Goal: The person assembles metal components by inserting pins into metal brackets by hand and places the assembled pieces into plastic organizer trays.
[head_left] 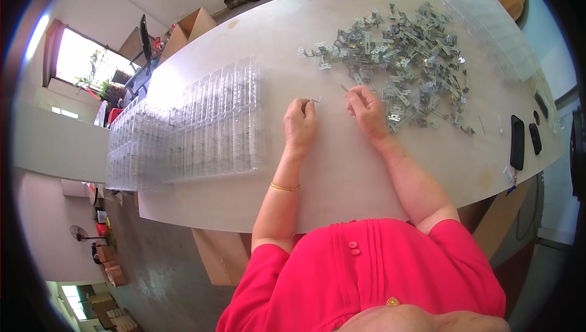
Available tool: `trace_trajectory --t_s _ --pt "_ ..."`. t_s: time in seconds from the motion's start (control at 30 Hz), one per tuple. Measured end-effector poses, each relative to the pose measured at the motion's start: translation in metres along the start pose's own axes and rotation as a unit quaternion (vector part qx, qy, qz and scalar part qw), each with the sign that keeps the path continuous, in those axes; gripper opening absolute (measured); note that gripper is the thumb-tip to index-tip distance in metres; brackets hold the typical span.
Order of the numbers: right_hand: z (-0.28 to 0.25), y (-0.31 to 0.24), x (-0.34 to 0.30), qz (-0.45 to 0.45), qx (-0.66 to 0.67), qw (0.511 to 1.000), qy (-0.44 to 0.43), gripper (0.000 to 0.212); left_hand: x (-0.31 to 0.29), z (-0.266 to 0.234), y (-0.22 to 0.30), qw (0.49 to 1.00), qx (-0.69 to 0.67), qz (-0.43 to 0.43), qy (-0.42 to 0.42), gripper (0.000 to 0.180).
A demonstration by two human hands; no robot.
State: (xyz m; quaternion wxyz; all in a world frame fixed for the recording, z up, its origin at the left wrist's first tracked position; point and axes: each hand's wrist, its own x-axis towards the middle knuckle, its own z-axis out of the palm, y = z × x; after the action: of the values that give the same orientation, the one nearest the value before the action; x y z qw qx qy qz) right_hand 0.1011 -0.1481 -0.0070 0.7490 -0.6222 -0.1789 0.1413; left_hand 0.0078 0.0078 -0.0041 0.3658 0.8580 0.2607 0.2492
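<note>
My left hand [300, 125] is closed, thumb against fingers, on a small silvery metal part [318, 99] that pokes out past the fingertips. A short way to its right, my right hand [368, 112] pinches a thin, dark, rod-like piece [344, 88], its tip pointing up and left. The two hands are apart, both just above the table [329, 176]. Beyond and beside my right hand spreads a loose pile of small metal brackets [400, 57], silvery with some brass-coloured bits. The exact shape of either held piece is too small to make out.
Left of my hands stand clear plastic trays [213, 118] with rows of narrow compartments. More clear plastic trays [491, 32] lie at the far right. A black phone [517, 142] and a small black object [535, 139] rest near the right edge. A cardboard box [194, 25] stands beyond the table.
</note>
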Motion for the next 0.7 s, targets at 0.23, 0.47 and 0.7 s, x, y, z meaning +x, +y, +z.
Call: trace_trajectory --t_s 0.23,0.47,0.7 --pt "0.001 -0.004 -0.003 -0.066 -0.082 0.994 -0.003 0.013 0.001 -0.018 0.014 0.893 -0.390 -0.193 -0.116 0.023" --pt "0.016 -0.001 -0.012 -0.077 -0.130 0.988 -0.043 0.010 -0.002 -0.011 0.009 0.896 -0.400 -0.168 -0.099 0.023" --pt "0.028 -0.001 -0.008 -0.084 -0.157 0.983 -0.054 0.008 -0.001 -0.010 0.003 0.901 -0.393 -0.167 -0.081 0.023"
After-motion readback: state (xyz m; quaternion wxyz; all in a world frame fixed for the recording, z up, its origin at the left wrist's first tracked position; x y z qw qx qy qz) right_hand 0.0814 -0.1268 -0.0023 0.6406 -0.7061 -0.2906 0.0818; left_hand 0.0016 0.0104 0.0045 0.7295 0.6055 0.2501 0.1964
